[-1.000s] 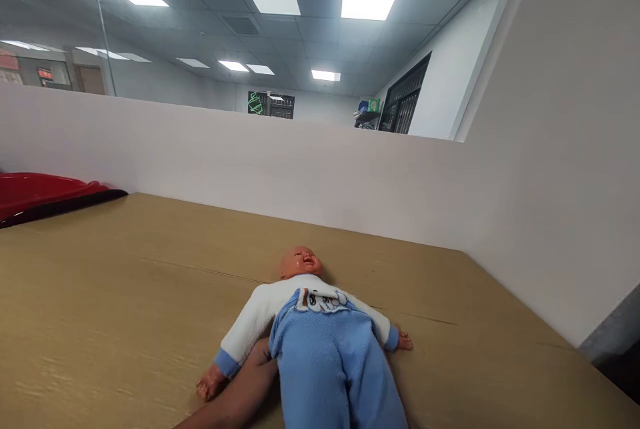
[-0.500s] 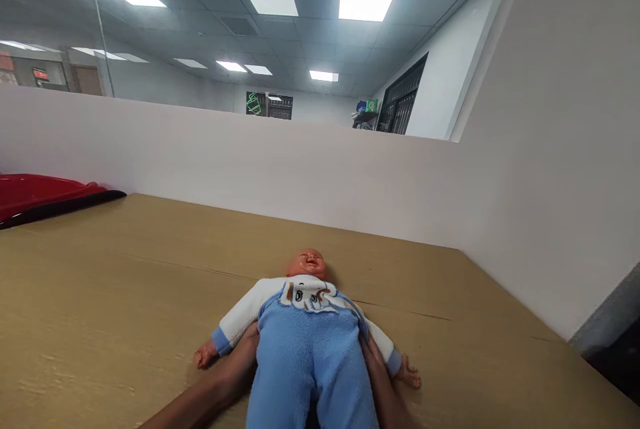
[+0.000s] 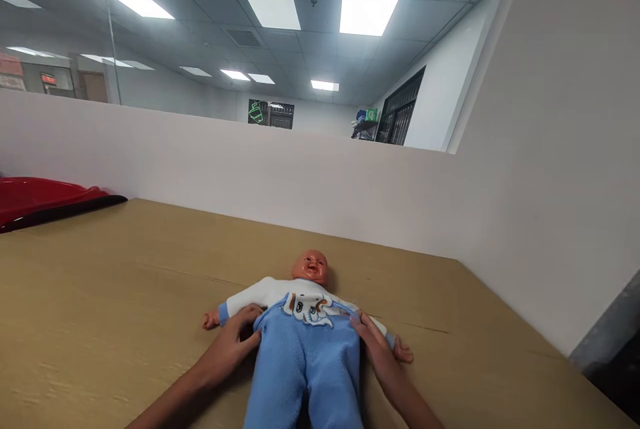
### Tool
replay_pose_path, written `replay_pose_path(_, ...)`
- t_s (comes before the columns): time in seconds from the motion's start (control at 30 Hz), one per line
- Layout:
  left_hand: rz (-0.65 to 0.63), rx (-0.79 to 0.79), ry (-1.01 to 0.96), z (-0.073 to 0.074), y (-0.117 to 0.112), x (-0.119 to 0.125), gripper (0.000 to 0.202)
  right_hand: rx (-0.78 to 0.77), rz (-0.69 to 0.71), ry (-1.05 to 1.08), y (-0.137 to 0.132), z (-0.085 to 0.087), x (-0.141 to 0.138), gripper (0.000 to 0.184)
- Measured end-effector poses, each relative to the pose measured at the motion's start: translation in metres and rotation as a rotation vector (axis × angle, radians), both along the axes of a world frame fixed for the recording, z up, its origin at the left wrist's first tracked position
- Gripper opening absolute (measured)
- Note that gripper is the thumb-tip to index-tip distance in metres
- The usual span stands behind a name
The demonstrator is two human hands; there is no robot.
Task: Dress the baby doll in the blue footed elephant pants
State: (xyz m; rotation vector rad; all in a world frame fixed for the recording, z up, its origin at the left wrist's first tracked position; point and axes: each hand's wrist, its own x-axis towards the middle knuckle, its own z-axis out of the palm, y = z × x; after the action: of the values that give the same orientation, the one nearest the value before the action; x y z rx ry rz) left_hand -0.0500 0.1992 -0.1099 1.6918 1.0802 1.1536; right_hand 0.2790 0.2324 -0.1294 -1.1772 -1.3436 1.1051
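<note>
A baby doll [image 3: 311, 267] lies on its back on a tan tabletop [image 3: 165, 295], head away from me and arms spread. It wears a white long-sleeved top [image 3: 273, 292] with blue cuffs and fuzzy blue overalls [image 3: 305, 345] with an animal face on the bib. At the doll's left side in my view, my left hand [image 3: 237, 339] grips the overalls' upper edge between thumb and fingers, beneath the sleeve. My right hand [image 3: 373, 341] pinches the opposite upper edge; its fingers are partly hidden. The doll's feet fall outside the picture.
A red basin-like container [image 3: 45, 195] with a dark edge stands at the far left. A low white wall [image 3: 280, 179] runs behind the table, with glass above it. Another wall [image 3: 550, 182] bounds the right side.
Both hands have shifted from low along the doll's sides up to the overalls' top edges, and now show more. The doll's head and arms appear slightly shifted, and the camera view has tilted up.
</note>
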Motion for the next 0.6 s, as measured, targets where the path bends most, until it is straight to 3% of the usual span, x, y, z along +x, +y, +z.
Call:
replay_pose_path(0.13,0.003,0.010,-0.138,-0.001,-0.001,0.001,0.030,0.029,0.149,-0.176,0.004,0.017,-0.007,0.057)
replay_pose_path(0.23,-0.082,-0.180,-0.455,-0.004,-0.001,0.006,0.035,0.038,0.235,-0.265,0.012,0.031,-0.014,0.066)
replay_pose_path(0.33,-0.172,-0.405,-0.737,-0.006,-0.001,0.012,0.050,0.067,0.325,-0.144,0.024,0.040,-0.025,0.059)
replay_pose_path(0.43,-0.086,-0.489,-0.788,-0.008,0.000,0.014,0.054,0.122,0.356,0.000,0.035,0.039,-0.038,0.053)
replay_pose_path(0.6,0.005,-0.450,-0.707,-0.016,0.009,0.013,0.049,0.042,0.279,-0.026,0.042,0.020,-0.050,0.057)
